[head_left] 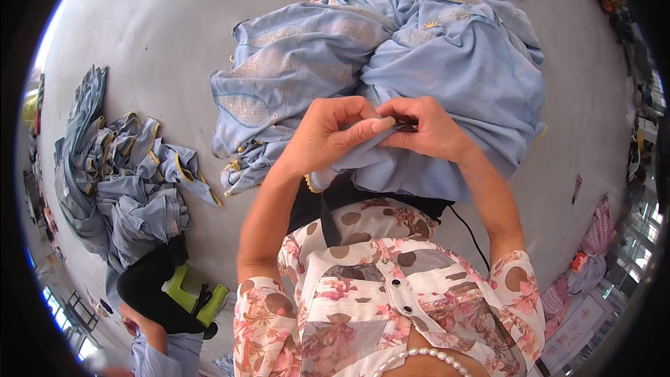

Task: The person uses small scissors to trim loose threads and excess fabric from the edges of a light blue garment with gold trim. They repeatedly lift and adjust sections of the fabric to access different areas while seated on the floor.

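Note:
A light blue garment (447, 91) with pale embroidered panels and yellow trim is heaped over my lap and spreads away from me. My left hand (335, 132) pinches a fold of its cloth, thumb on top. Close against it, my right hand (429, 129) is closed around a small dark tool (406, 126), mostly hidden by the fingers, so its kind does not show. The two hands meet at the same bit of cloth, above the near side of the heap.
On the left, more blue garments with yellow edging (143, 174) are piled by another seated person (150, 338). That person's lime green stool (195, 297) stands beside them. A black cord (469, 230) runs near my right side. Pink bundles (597, 237) lie at the far right.

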Demonstrator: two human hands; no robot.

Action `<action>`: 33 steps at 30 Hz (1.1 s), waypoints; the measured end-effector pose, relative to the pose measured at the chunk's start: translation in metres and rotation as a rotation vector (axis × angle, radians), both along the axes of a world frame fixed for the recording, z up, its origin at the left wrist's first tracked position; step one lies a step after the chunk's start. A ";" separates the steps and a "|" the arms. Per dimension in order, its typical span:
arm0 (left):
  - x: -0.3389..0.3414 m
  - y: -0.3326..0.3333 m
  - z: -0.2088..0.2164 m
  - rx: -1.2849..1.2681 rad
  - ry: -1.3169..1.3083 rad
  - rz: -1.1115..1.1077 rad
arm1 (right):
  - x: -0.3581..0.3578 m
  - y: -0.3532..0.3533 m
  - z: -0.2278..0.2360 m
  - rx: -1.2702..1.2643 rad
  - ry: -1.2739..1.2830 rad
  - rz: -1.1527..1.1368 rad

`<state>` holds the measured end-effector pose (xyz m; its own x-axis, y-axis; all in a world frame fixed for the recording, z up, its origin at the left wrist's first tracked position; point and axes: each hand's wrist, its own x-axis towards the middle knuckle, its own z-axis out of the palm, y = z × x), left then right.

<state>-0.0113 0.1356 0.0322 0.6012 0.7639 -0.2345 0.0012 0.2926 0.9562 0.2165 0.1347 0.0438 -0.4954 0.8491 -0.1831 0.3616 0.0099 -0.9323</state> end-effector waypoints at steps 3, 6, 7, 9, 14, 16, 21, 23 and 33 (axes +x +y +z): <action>-0.013 0.009 -0.008 0.137 0.222 -0.138 | 0.021 0.002 0.000 -0.176 0.109 -0.194; -0.022 0.005 -0.033 0.178 0.355 -0.330 | 0.045 0.001 -0.010 -0.170 0.250 -0.457; -0.023 0.003 -0.036 0.101 0.232 -0.226 | 0.052 0.003 -0.019 -0.171 0.265 -0.521; -0.027 -0.002 -0.048 -0.049 -0.012 -0.011 | 0.062 0.003 -0.028 -0.162 0.199 -0.571; -0.006 -0.010 -0.042 -0.248 -0.382 0.309 | 0.043 0.003 -0.021 0.121 -0.092 -0.594; 0.000 -0.012 -0.042 -0.175 -0.344 0.400 | 0.022 -0.003 -0.001 0.310 -0.188 -0.606; 0.022 -0.017 -0.027 0.051 -0.043 0.541 | -0.020 -0.012 0.020 0.268 -0.006 -0.406; 0.027 -0.019 -0.020 0.180 0.029 0.555 | -0.030 -0.009 0.022 0.334 -0.020 -0.351; 0.028 -0.021 -0.026 -0.065 -0.173 0.352 | -0.032 -0.008 0.005 0.074 0.163 -0.459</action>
<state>0.0169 0.1145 0.0065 0.3399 0.9175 -0.2068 -0.2699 0.3057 0.9131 0.1840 0.1272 0.0491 -0.0838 0.9943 -0.0654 0.1935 -0.0482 -0.9799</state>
